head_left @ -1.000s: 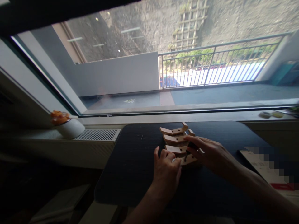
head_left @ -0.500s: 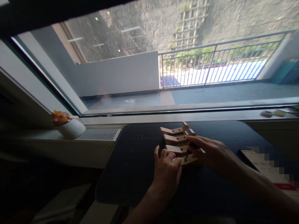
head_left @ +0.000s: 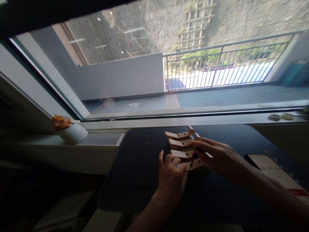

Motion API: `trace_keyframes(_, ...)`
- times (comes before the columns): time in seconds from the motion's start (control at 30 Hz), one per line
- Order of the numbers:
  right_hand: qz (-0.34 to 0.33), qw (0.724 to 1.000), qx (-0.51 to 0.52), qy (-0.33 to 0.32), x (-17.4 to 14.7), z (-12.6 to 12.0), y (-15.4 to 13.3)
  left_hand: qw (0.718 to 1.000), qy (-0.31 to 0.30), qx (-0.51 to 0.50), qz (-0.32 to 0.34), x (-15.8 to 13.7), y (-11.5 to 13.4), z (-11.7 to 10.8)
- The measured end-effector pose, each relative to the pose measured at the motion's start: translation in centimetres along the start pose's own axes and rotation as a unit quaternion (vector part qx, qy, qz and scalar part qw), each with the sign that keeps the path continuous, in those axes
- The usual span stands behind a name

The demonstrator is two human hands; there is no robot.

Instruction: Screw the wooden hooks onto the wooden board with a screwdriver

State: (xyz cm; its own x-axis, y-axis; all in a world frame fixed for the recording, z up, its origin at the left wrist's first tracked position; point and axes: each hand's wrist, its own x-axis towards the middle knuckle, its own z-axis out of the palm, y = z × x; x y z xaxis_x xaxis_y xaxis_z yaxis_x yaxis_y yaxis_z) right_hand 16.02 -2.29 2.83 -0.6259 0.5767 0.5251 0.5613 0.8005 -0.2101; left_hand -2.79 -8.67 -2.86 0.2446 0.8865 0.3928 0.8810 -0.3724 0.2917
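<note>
A wooden rack with several curved, hook-like pieces in a row lies on the dark table, screw holes showing in the pieces. My left hand is closed on the near end of its nearest piece, the thumb and fingertips pressed on the wood. In my right hand is a small dark-handled screwdriver, gripped from above. Its shaft points down at a hole in that nearest piece. Whether a screw sits under the tip is too small to tell.
The dark table stands against a window sill. To the right lies a phone with a lit screen. Small screw-like bits lie at the back left. On the sill's left is a white pot, with tape rolls at the right.
Both hands stay at the rack with the screwdriver on the same piece. My right hand has shifted very slightly; the whole view has moved a little.
</note>
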Motion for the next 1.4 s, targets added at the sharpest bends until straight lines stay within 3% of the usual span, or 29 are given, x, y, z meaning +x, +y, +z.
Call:
trace_keyframes(0.2,0.022,0.999,-0.025,-0.002,0.1,0.0,0.0,1.0,0.0,0.001,0.004,0.0,-0.1,0.0)
trace_keyframes(0.43,-0.009,1.0,-0.009,-0.014,0.4,-0.3,-0.7,1.0,-0.003,-0.004,0.002,0.1,0.1,-0.2)
trace_keyframes(0.6,0.035,0.999,0.016,-0.009,0.6,0.3,-0.9,1.0,-0.008,0.0,0.004,0.1,0.1,-0.3)
trace_keyframes(1.0,0.028,0.998,-0.046,-0.015,0.9,0.7,-0.3,1.0,-0.007,-0.002,-0.002,0.1,0.1,-0.2)
trace_keyframes(1.4,0.021,0.998,0.028,-0.048,0.8,1.1,-1.2,1.0,-0.015,0.003,-0.002,0.0,0.2,-0.4)
